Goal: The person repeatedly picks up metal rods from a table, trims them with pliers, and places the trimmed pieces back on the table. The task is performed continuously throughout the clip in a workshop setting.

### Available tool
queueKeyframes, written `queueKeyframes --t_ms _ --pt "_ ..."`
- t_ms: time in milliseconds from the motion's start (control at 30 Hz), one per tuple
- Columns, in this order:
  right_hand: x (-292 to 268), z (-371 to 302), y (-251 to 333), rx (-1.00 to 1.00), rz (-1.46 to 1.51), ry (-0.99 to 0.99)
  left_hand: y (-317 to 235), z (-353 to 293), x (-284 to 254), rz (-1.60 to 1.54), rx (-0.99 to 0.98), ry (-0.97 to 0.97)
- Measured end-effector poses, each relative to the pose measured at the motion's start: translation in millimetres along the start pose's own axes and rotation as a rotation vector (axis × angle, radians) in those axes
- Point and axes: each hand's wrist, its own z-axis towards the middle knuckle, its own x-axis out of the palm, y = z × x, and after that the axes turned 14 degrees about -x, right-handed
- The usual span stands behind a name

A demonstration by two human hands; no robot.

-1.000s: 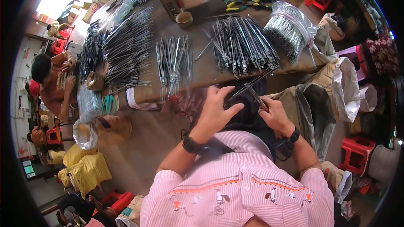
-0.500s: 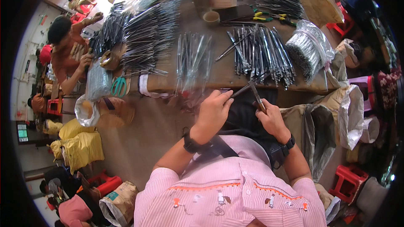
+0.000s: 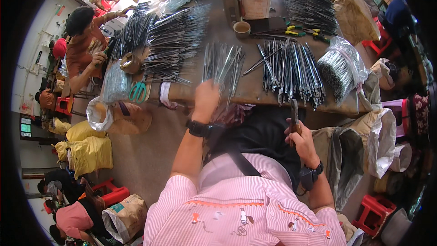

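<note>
Left hand (image 3: pixel 207 96): fingers spread open on thin grey metal rods (image 3: pixel 223 66) | right hand (image 3: pixel 300 139): fingers closed around dark slim pliers (image 3: pixel 294 115), near table edge (image 3: pixel 255 102)

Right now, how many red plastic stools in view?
4: one red stool lower right, one lower left, one upper right beyond the table, one at left. More may be hidden.
</note>
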Motion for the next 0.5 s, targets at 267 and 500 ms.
queueKeyframes --t_ms 267,500 --pt "2 -5 9 0.006 0.069 -0.061 -41 -21 7 0.217 0.208 -0.190" --pt "19 -1 16 -0.082 0.085 -0.019 -69 23 97 0.295 0.292 -0.144"
